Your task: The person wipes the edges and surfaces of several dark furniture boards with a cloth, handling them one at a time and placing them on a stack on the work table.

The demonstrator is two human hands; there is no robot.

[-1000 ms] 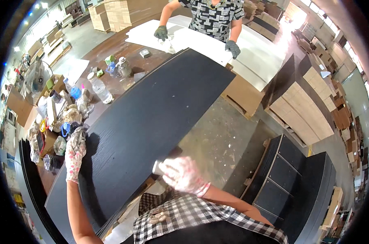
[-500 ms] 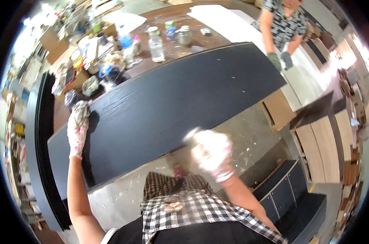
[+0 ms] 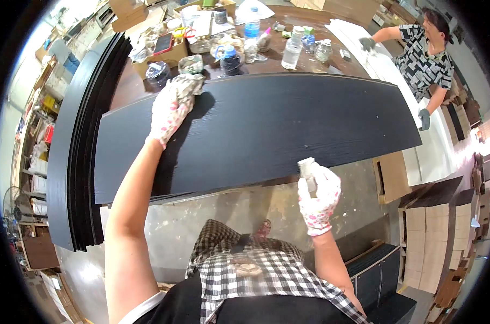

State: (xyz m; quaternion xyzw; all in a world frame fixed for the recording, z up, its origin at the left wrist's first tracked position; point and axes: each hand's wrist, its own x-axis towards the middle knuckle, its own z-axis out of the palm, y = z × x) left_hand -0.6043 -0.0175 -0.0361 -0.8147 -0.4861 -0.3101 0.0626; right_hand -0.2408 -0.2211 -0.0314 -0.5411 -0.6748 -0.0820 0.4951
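A long black board (image 3: 266,127) lies across in front of me, its face showing faint wood grain and a few pale specks. My left hand (image 3: 169,113), in a white glove with pink spots, is closed around a crumpled greyish rag (image 3: 187,85) at the board's far edge, left of the middle. At the near edge, right of the middle, my right hand (image 3: 320,197) wears a matching glove. Its fingers pinch a small whitish piece (image 3: 306,166), whose kind I cannot make out; it overlaps the board's edge in view.
Bottles (image 3: 293,48), jars and a cluttered box stand on the brown table (image 3: 127,86) beyond. Black boards (image 3: 77,146) stand stacked at left. A co-worker (image 3: 426,59) in grey gloves handles white panels (image 3: 431,156). Cartons (image 3: 428,237) and a black cabinet (image 3: 377,275) are at right.
The view has turned, so board and table appear shifted right. My left hand with the rag sits slightly farther right along the far edge. The co-worker's hands have moved apart.
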